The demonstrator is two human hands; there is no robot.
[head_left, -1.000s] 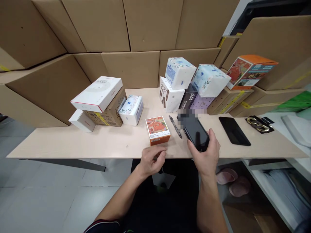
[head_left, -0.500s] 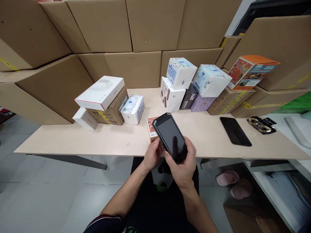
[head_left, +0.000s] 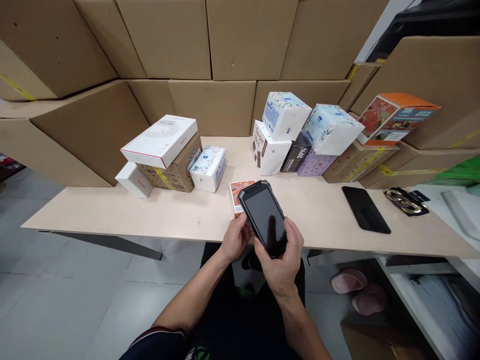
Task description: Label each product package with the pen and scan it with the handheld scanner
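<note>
A black rugged smartphone (head_left: 263, 216) is tilted in front of me above the table's front edge, its screen dark and reflective. My right hand (head_left: 282, 262) wraps its lower end, thumb on one side and fingers on the other. At the phone's left edge, my left hand (head_left: 236, 239) is closed with thumb and fingers together; its fingertips are partly hidden behind the phone. Just beyond the phone lies a small orange-and-white box (head_left: 240, 192), partly covered by it.
To the left, a white power bank box (head_left: 161, 140) rests on a brown carton (head_left: 174, 172), beside a tissue pack (head_left: 208, 168). Stacked tissue packs and boxes stand at right, including a white box (head_left: 270, 150). A dark flat phone-like slab (head_left: 365, 210) lies farther right. Large cartons wall the back.
The view has shifted slightly, so the table and boxes appear a little displaced. Both hands keep their hold on the smartphone, whose screen stays dark.
</note>
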